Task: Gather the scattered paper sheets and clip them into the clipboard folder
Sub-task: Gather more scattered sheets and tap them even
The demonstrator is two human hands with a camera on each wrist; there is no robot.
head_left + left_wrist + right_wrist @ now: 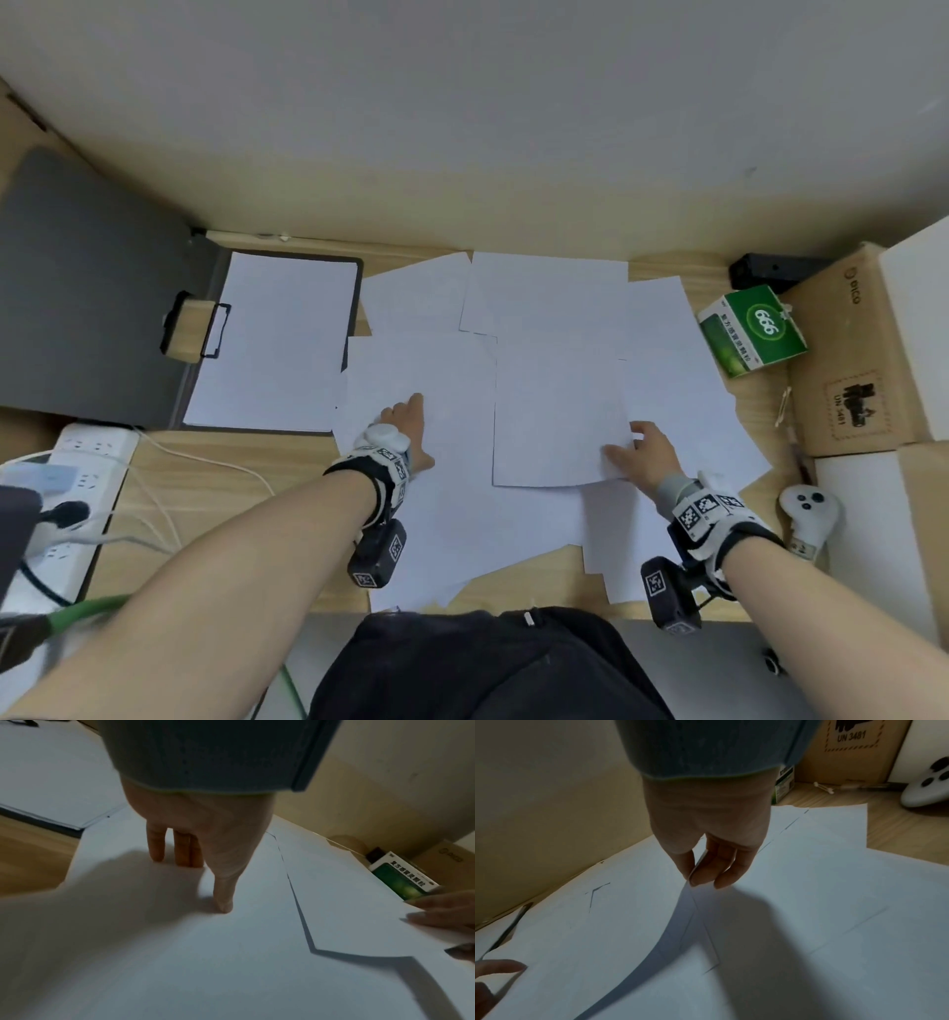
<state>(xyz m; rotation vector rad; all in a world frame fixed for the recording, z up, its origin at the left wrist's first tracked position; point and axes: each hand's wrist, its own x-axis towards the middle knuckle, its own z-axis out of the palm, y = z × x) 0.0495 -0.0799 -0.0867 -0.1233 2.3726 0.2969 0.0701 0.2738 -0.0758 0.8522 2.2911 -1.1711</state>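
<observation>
You are sitting at a light wooden desk (pixel 215 514) that is pushed up against a plain pale wall (pixel 462 128). White paper sheets (pixel 667 349) lie spread over the middle of the desk, and many of them overlap.

Your left hand (pixel 405 426) is on one sheet (pixel 411 370) near the middle. Its fingers (pixel 189 850) are straight and close together, and their tips press down on the paper. It is not holding anything.

Your right hand (pixel 644 455) pinches the near right corner of another sheet (pixel 554 411) between the thumb and the bent fingers (pixel 721 866). That corner is lifted a little off the papers under it.

The clipboard folder (pixel 92 288) lies open at the back left of the desk. Its dark cover is folded out to the left. One sheet of paper is already lying on the board, beside the black clip (pixel 215 329).

A white power strip (pixel 77 462) with plugs and cables sits at the left edge. On the right there is a green and white box (pixel 752 329), brown cardboard boxes (pixel 852 360) and a white controller (pixel 809 514). Something made of black fabric (pixel 488 663) is at the near edge of the desk, just in front of you.
</observation>
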